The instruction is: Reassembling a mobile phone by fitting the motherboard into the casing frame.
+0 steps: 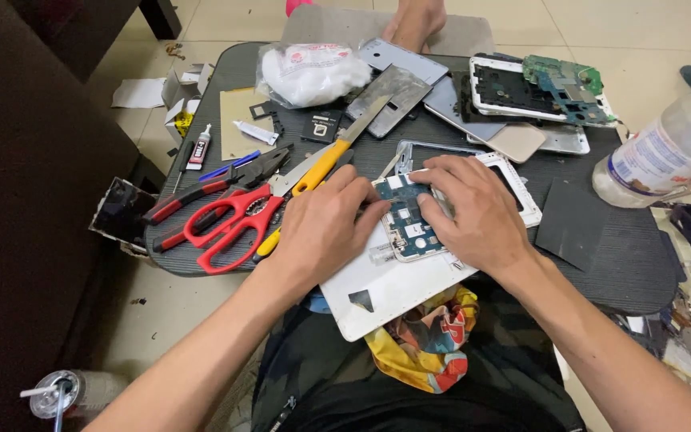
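My left hand (325,228) and my right hand (473,208) both press on a blue-green circuit board (409,216) set in a white phone frame (521,188). The frame lies on a white flat panel (385,292) that overhangs the near edge of the dark low table (601,256). Fingertips of both hands touch the board's edges. Red-handled scissors (229,228) lie just left of my left hand, with a yellow-handled knife (325,160) and red-handled pliers (201,192) beside them.
Farther back lie several phone panels, a second white frame (513,88) with a green board (565,76), a bag of cotton (309,72) and glue tubes (199,148). A clear plastic bottle (665,152) lies at the right. A colourful cloth (429,344) rests on my lap. A can with a straw (53,396) stands on the floor.
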